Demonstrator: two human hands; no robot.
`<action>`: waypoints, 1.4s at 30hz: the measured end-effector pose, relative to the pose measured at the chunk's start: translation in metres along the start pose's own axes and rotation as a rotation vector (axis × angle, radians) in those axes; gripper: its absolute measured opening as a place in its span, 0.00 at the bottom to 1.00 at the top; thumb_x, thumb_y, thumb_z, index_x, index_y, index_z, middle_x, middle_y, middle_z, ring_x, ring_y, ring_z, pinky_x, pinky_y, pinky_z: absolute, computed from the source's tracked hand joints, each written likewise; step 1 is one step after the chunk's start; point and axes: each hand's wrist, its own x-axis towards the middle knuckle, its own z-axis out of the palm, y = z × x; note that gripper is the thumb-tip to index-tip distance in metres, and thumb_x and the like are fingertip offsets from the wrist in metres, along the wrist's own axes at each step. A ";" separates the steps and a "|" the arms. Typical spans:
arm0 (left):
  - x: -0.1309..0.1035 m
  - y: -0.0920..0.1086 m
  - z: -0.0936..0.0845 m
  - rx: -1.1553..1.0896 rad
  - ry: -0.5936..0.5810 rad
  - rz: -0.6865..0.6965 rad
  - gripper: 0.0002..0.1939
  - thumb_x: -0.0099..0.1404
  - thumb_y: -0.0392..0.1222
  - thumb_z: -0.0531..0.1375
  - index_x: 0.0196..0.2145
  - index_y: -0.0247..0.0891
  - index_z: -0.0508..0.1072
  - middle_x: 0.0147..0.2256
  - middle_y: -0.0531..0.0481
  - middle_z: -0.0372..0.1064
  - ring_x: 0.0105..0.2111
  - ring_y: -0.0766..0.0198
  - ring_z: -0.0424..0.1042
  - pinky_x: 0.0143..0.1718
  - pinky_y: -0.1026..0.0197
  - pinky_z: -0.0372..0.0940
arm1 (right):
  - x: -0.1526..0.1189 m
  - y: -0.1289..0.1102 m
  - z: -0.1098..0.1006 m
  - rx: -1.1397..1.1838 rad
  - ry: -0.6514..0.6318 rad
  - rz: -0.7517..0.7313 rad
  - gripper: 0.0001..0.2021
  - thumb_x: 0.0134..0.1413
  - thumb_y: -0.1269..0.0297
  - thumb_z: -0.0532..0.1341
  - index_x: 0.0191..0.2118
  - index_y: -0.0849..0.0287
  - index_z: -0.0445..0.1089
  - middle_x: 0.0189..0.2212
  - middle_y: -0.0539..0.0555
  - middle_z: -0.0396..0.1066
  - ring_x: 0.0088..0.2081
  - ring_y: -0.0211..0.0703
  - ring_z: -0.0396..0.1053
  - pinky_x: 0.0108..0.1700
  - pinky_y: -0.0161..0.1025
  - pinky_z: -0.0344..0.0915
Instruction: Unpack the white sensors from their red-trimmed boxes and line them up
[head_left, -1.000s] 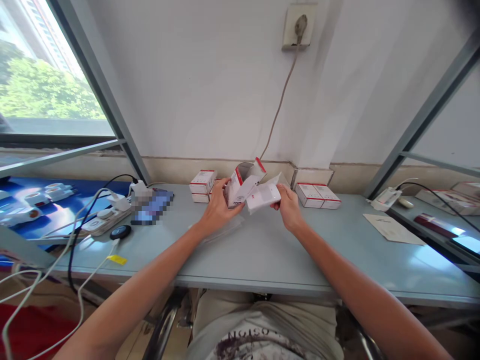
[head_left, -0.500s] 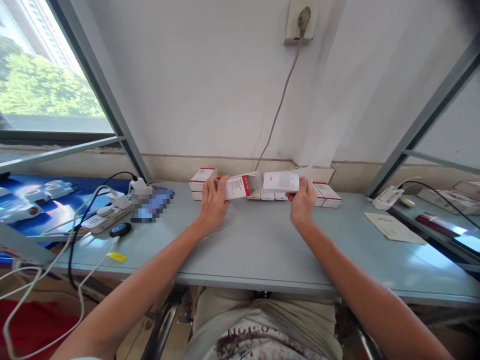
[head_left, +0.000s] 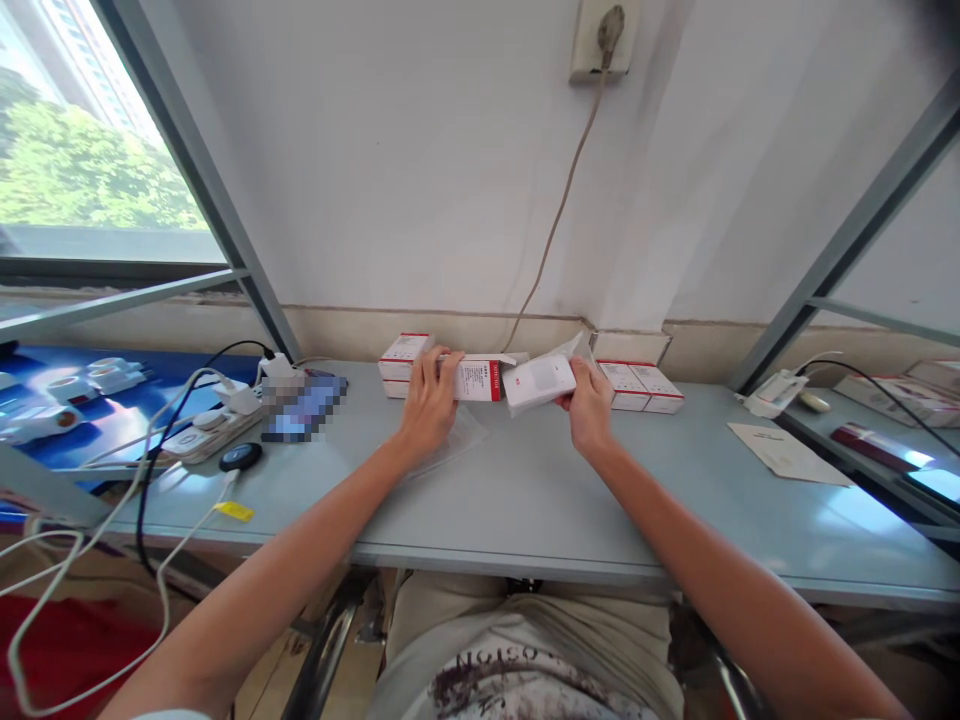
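Observation:
My left hand [head_left: 430,398] is closed around a small white and red cardboard box [head_left: 475,379] lying on its side, its flap end pointing right. In my right hand [head_left: 589,400] is a white plastic device [head_left: 538,382] with a small red mark, tilted down to the left. Clear plastic wrap shows around it. The device's left end is close to the box's open end; whether they touch I cannot tell. A clear plastic bag [head_left: 457,440] lies flat on the table beside my left wrist.
Similar boxes stand along the wall, a stack [head_left: 403,352] at left and a row [head_left: 640,385] at right. Farther left are a phone [head_left: 306,408], a power strip [head_left: 206,435], a black round gadget [head_left: 241,458] and loose cables. A paper sheet [head_left: 784,453] lies at right.
My right hand has brought the device left and slightly down, tilting it toward the box. The box in my left hand has levelled out and sits a little lower.

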 end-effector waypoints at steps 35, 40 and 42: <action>-0.002 -0.002 0.002 -0.129 -0.118 0.056 0.39 0.71 0.52 0.69 0.72 0.45 0.57 0.65 0.35 0.62 0.65 0.38 0.62 0.66 0.35 0.58 | 0.008 0.000 -0.004 -0.048 0.041 -0.079 0.27 0.59 0.32 0.62 0.30 0.54 0.68 0.22 0.46 0.63 0.22 0.37 0.61 0.23 0.37 0.58; -0.002 -0.001 0.000 -0.191 -0.138 0.047 0.40 0.73 0.56 0.67 0.74 0.47 0.56 0.66 0.37 0.63 0.66 0.41 0.62 0.68 0.37 0.57 | 0.006 0.002 -0.004 -0.107 0.027 -0.114 0.27 0.61 0.32 0.61 0.30 0.53 0.67 0.22 0.46 0.60 0.23 0.38 0.60 0.24 0.38 0.58; -0.002 0.000 0.000 -0.198 -0.129 0.057 0.40 0.72 0.57 0.67 0.74 0.47 0.56 0.65 0.37 0.64 0.66 0.41 0.63 0.69 0.38 0.57 | 0.005 0.002 -0.004 -0.146 0.013 -0.146 0.27 0.62 0.32 0.60 0.29 0.52 0.65 0.23 0.46 0.60 0.24 0.39 0.58 0.25 0.38 0.58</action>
